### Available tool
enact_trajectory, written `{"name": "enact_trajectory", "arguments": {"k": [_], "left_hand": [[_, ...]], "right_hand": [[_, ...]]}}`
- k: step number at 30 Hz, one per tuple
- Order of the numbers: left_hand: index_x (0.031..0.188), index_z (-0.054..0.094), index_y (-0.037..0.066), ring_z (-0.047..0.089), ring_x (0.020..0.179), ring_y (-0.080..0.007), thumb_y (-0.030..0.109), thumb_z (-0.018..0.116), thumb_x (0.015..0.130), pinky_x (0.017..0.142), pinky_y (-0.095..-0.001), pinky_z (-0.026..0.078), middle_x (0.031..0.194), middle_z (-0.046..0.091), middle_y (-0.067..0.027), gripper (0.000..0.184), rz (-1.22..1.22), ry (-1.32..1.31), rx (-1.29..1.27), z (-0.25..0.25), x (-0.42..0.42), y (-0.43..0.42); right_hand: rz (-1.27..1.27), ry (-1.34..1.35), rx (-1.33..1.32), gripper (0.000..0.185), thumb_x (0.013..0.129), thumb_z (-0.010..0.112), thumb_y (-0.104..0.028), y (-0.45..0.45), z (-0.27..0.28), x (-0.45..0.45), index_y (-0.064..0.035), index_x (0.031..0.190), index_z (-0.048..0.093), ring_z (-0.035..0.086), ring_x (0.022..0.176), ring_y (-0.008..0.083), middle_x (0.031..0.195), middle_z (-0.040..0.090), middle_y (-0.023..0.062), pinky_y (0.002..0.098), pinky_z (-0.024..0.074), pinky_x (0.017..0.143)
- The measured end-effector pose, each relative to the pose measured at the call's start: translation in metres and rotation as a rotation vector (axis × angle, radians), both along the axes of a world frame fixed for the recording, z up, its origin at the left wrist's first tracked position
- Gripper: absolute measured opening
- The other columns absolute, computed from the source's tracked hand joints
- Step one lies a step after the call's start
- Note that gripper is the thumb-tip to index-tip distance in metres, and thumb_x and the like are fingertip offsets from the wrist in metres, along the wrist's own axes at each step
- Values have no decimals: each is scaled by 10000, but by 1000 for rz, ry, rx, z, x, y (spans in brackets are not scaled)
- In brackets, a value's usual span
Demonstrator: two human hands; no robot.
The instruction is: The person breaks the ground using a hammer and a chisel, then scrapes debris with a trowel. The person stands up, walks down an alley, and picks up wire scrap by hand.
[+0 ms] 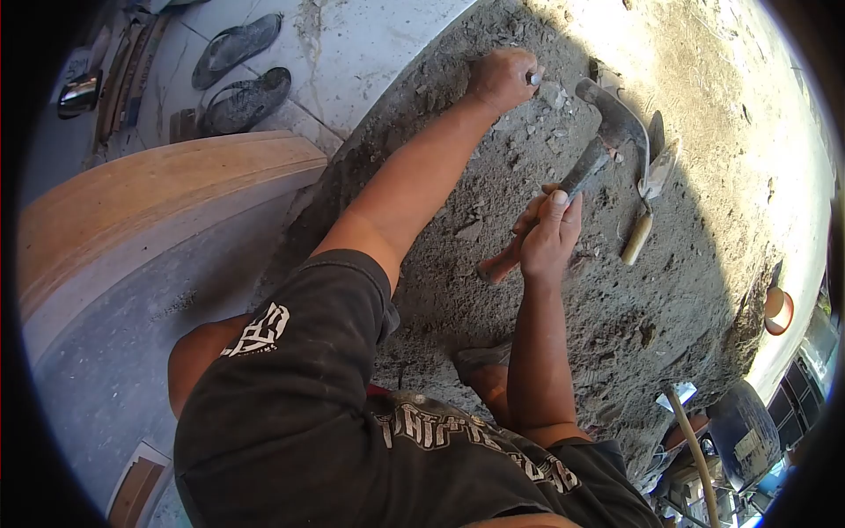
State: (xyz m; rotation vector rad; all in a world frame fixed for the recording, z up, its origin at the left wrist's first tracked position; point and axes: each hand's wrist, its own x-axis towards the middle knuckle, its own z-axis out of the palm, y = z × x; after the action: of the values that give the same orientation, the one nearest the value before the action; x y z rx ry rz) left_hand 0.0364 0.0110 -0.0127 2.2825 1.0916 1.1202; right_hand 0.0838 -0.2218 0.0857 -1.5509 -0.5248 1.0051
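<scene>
My left hand (503, 81) is closed round a chisel-like metal rod (533, 78); only its round end shows, and the lower part is hidden. It is held over the rough grey ground (440, 255), beside broken lumps. My right hand (552, 233) grips a hammer (585, 167) close to its dark head, which points up and to the right. The hammer's wooden handle sticks out below the hand to the left. Just right of the hammer lies a trowel (638, 236) with a pale wooden handle, touching or overlapping a curved metal blade (618, 114).
A curved wooden-topped edge (176, 180) runs along the left. Two dusty sandals (236, 51) lie on pale tiles. At lower right are a long stick (694, 449) and a dark bucket-like container (744, 433). A round orange-rimmed pipe opening (777, 311) shows at right.
</scene>
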Motion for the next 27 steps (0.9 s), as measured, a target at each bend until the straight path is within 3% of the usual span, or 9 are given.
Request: {"name": "enact_trajectory", "arguments": {"k": [2,5,9,13,19,21,24,26,27], "left_hand": [[661,538,75,592,634,-351,228,722,810,573,-452,476,665,558,-117,282,-40,-56,45,-1,1,-2],[764,660,116,671,758,-307,178,768,687,657,-420,541,788,667,-90,146,-37,56,-140,1,-4,7],[789,673,126,671,781,-306,117,732,670,689,-425,544,813,675,-83,133,-77,103,-124,-7,-14,2],[788,650,132,654,793,-319,119,730,662,671,-427,527,821,660,-76,150,-156,132,-61,-12,-13,3],[839,665,131,652,805,-328,128,737,663,690,-436,532,814,644,-80,191,-130,105,-117,-4,-17,-1],[851,669,130,652,813,-327,120,735,659,697,-432,534,833,651,-80,203,-169,143,-90,-6,-18,3],[863,675,128,653,822,-328,118,736,659,705,-426,537,864,661,-78,213,-192,159,-80,-1,-13,16],[889,686,126,660,845,-325,136,752,668,727,-418,543,915,678,-68,232,-172,173,-138,-9,-19,1],[889,686,126,660,845,-325,136,752,668,727,-418,543,915,678,-68,232,-178,176,-131,-11,-22,5]], "right_hand": [[85,-27,-129,401,1044,433,-425,3,-7,-6,-26,1057,478,486,494,102,655,488,21,249,403,436],[170,-53,-237,395,1044,432,-421,4,-14,-9,-30,1055,482,487,496,101,650,486,19,245,392,441],[-158,-16,135,377,1045,433,-412,10,-10,-29,-39,1013,474,478,491,100,652,492,22,251,395,446],[129,-145,-213,362,1047,424,-408,20,-12,-24,-53,1000,470,479,506,103,645,479,19,257,412,450],[-313,141,160,371,1041,439,-426,17,-11,-54,-60,978,456,483,477,107,635,473,15,266,414,434],[37,105,-179,374,1040,447,-422,18,-22,-54,-58,956,443,481,487,109,627,481,20,281,422,440],[-42,160,-150,359,1033,462,-406,16,-20,-53,-59,945,451,486,467,114,626,497,16,286,428,437],[-510,366,193,358,1035,460,-408,21,3,-68,-62,942,462,485,463,116,616,493,14,287,425,436],[-515,370,199,358,1035,460,-408,22,-5,-67,-62,942,462,485,463,116,616,493,14,287,425,436]]}}
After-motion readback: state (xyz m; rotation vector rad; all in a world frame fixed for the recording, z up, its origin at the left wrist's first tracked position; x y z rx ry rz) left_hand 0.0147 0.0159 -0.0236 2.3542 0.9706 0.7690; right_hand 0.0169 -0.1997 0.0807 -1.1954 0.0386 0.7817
